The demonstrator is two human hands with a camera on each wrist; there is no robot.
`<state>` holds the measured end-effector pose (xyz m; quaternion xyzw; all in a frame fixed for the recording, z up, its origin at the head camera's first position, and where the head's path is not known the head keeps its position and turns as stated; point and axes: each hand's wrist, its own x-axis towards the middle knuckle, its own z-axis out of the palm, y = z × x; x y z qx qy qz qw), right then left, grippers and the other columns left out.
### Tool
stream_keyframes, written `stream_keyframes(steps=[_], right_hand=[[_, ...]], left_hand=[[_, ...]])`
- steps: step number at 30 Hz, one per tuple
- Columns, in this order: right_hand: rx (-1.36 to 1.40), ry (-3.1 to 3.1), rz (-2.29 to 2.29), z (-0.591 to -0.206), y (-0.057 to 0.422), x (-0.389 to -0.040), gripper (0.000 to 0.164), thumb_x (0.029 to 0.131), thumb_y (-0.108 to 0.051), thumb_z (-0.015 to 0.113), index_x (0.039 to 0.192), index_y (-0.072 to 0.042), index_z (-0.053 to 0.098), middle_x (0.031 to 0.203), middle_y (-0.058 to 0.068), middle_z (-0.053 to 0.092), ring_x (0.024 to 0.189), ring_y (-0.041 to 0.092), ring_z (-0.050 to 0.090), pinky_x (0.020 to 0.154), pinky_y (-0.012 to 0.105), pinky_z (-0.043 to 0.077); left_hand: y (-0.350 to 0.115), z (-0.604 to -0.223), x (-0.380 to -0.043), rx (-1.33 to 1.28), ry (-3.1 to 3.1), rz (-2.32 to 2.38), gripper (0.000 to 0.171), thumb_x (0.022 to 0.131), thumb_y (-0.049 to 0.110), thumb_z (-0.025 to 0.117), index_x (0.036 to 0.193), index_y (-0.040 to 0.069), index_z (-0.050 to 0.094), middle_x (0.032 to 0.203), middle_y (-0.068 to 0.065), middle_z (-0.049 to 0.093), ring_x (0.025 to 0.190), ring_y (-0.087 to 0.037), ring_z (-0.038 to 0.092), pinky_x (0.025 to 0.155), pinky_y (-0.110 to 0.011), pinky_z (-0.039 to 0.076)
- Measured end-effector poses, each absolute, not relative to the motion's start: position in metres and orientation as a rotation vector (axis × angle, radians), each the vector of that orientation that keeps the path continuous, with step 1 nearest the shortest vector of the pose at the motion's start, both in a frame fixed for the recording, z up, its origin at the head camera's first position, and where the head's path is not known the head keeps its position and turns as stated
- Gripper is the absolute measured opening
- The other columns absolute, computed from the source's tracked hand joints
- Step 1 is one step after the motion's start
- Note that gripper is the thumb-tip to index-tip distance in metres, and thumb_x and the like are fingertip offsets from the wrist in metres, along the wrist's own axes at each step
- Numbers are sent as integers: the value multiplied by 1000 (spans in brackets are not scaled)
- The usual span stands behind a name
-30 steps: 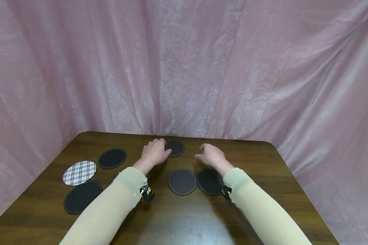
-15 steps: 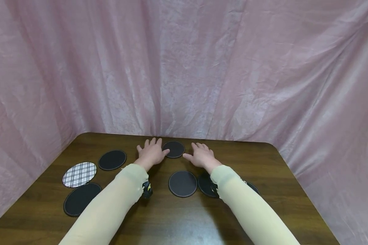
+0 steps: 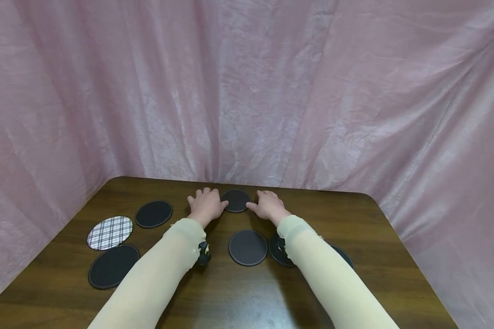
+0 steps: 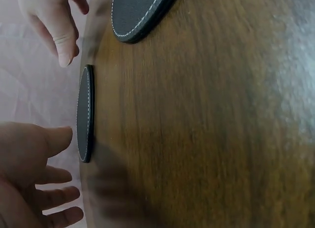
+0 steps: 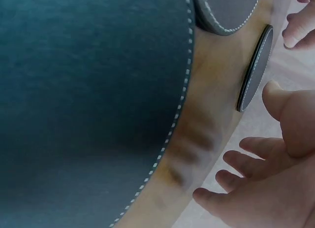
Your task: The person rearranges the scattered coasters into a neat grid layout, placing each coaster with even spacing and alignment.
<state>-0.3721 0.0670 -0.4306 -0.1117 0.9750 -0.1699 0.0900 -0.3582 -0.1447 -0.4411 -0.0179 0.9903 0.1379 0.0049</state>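
A round dark coaster [image 3: 236, 201] with light edge stitching lies near the table's far edge, between both hands. To its left is my left hand [image 3: 207, 203], fingers spread and thumb toward the coaster's rim. On the other side, my right hand [image 3: 268, 204] has its thumb extended toward the same coaster. In the left wrist view a gap shows between the left thumb and the coaster [image 4: 85, 114]. The right wrist view likewise shows the right hand [image 5: 266, 164] with fingers apart, holding nothing, beside that coaster [image 5: 256, 70].
Nearer lies another dark coaster [image 3: 248, 247], beside one [image 3: 276, 251] partly under my right wrist. My right sleeve partly hides a further coaster [image 3: 343, 256]. At left are a plaid coaster [image 3: 110, 233] and two black ones [image 3: 153, 214]. Pink curtain [image 3: 247, 91] hangs behind the wooden table [image 3: 378, 265].
My right hand has moved left toward the far coaster and its fingers have straightened. The left hand's fingers have spread. A coaster at right now shows past the right sleeve.
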Motion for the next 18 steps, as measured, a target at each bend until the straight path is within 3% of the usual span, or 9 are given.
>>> stream_keyframes(steps=[11,18], right_hand=[[-424,2884,-422,-432,58,-377,65,116,-44,57,161,2,51,170,21,45,164,37,28,129,50,31],[-430,2859,-475,-425,54,-378,56,114,-37,61,153,4,61,162,22,55,160,41,34,128,52,32]], left_hand=[[-142,-451,-364,-76,3084,468,48,108,41,73,138,3,71,145,-29,57,138,-52,45,111,-71,33],[-138,-455,-373,-97,3064,513,41,107,35,75,130,1,74,137,-27,60,132,-50,48,109,-68,35]])
